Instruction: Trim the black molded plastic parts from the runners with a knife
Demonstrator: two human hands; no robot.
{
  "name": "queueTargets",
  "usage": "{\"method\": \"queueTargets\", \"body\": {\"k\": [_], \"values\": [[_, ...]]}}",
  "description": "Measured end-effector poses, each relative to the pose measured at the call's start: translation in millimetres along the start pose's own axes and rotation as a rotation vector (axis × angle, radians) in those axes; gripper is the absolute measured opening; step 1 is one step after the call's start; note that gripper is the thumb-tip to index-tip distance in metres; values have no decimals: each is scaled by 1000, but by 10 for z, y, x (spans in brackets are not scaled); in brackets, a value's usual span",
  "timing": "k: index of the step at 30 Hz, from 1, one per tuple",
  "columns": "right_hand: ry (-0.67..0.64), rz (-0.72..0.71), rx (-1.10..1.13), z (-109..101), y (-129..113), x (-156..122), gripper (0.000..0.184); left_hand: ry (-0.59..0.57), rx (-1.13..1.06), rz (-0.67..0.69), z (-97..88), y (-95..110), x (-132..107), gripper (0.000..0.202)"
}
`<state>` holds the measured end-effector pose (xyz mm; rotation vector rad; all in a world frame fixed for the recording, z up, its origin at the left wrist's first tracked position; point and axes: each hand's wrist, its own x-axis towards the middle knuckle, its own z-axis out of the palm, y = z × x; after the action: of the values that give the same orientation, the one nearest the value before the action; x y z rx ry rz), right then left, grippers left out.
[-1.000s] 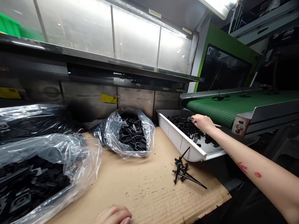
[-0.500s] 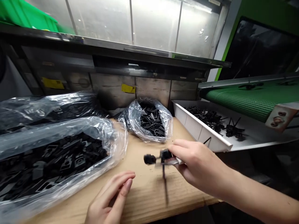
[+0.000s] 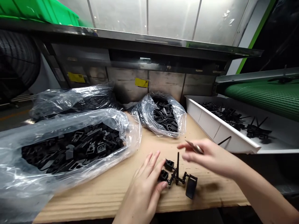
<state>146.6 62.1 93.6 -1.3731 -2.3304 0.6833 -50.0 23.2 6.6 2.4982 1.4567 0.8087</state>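
Note:
A black moulded plastic piece, small parts joined on a sprue, lies on the cardboard-covered bench near its front edge. My left hand rests beside it with fingers stretched out, fingertips touching the piece's left end. My right hand hovers just above and to the right of the piece. Its fingers are pinched on a thin metal tool that points up-left.
A large clear bag of black parts fills the left, a second bag lies behind it, a smaller one at centre back. A white tray holds more black pieces under a green conveyor at right.
My right hand has set the black piece down on the cardboard and lifted off it. My left hand has slid forward to touch the piece. The view has swung left.

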Motion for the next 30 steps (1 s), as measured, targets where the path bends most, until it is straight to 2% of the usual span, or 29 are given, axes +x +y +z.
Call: {"method": "queueTargets", "body": {"k": [2, 4, 7, 11, 14, 19, 22, 27, 30], "values": [[32, -22, -8, 94, -32, -140, 19, -76, 38, 53, 16, -6, 46, 48], [109, -44, -54, 206, -42, -154, 10, -128, 61, 91, 43, 11, 89, 50], [184, -76, -145, 342, -48, 4, 23, -134, 99, 92, 91, 83, 125, 49], [105, -125, -222, 396, -103, 216, 20, -159, 149, 52, 120, 184, 146, 37], [92, -105, -208, 313, -119, 194, 22, -170, 188, 74, 128, 183, 147, 35], [162, 68, -102, 68, 128, -178, 20, -129, 331, 153, 153, 102, 99, 42], [202, 150, -130, 95, 373, -359, 22, -90, 372, 161, 158, 100, 88, 42], [228, 125, -158, 278, 538, -390, 23, -13, 338, 138, 147, 103, 57, 42], [322, 83, -128, 201, 542, -489, 18, 49, 262, 142, 132, 40, -4, 40]]}}
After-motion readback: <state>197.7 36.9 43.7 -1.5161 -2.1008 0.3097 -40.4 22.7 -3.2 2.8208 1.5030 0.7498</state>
